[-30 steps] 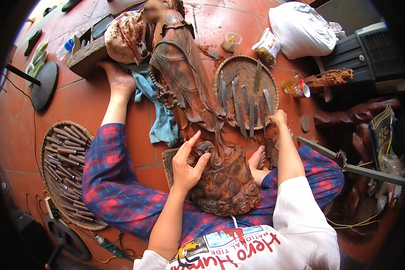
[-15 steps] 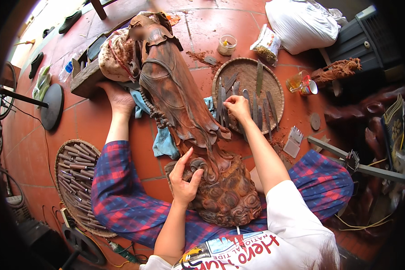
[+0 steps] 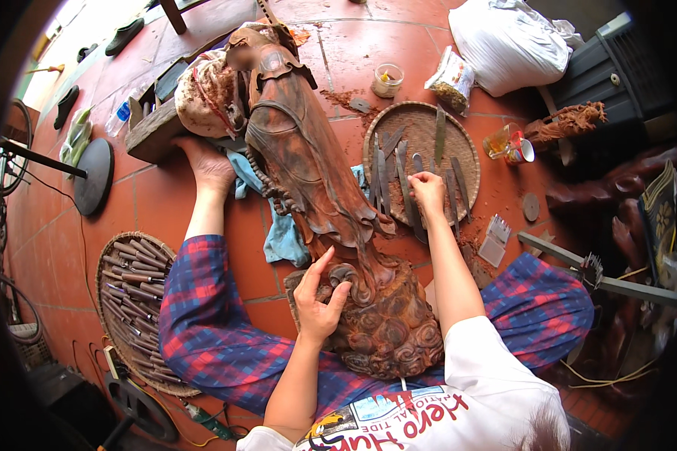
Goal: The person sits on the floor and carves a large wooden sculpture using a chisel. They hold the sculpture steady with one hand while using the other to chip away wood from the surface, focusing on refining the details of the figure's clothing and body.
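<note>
Big carved wood statue (image 3: 308, 169) is up front, mid. Round wicker tray (image 3: 460, 143) is on the R. L hand (image 3: 317, 310) bends up by statue's base (image 3: 387, 334), thumb & fingers apart. R hand (image 3: 429, 192) reaches fwd, fingers curled over metal files (image 3: 403, 180); can't tell if pinching 1.

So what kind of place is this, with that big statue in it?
It's probably a woodcarver's workshop. There's a big carved wooden statue, a woven basket full of handled tools that look like chisels, and reddish shavings or dust on the tiled floor.
</note>
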Motion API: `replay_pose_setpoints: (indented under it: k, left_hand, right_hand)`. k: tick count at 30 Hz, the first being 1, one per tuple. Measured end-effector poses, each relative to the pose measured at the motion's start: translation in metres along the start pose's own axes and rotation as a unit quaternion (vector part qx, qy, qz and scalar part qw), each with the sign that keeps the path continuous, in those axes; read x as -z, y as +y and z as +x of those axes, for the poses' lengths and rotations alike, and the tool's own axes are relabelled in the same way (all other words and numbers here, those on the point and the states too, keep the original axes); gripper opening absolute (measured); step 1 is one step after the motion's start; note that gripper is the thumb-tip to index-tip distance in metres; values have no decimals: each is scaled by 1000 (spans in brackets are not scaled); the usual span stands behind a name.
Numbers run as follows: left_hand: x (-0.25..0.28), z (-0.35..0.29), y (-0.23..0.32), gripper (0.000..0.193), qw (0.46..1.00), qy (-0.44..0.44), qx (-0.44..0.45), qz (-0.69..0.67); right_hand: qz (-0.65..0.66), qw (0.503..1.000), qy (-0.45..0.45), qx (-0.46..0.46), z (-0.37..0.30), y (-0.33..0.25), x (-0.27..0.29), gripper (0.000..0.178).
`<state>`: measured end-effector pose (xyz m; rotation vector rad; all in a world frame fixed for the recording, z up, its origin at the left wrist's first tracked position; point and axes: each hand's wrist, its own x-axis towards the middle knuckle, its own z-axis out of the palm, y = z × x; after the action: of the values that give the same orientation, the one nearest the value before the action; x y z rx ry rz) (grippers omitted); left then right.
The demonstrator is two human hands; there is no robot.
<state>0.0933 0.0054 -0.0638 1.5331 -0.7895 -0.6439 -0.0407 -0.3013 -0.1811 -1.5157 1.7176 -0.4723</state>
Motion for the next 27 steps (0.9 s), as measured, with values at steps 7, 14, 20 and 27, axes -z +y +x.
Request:
replay_pose_setpoints:
  k: [7,14,20,27]
  left_hand:
    - [-6,2,-1,53,1000,6,-17,-1]
    - [-5,0,1,53,1000,13,-2,-9]
    - [-3,0,-2,53,1000,8,-6,15]
    - [1,0,5,53,1000,4,0,25]
  right_hand:
    - [84,996,-2,-22,-3,36,24,13]
    - [-35,991,-91,91,-26,3,-18,15]
    - [-144,974,9,173,-28,-25,-46,16]
    - [-208,974,-23,81,-8,-24,-68,19]
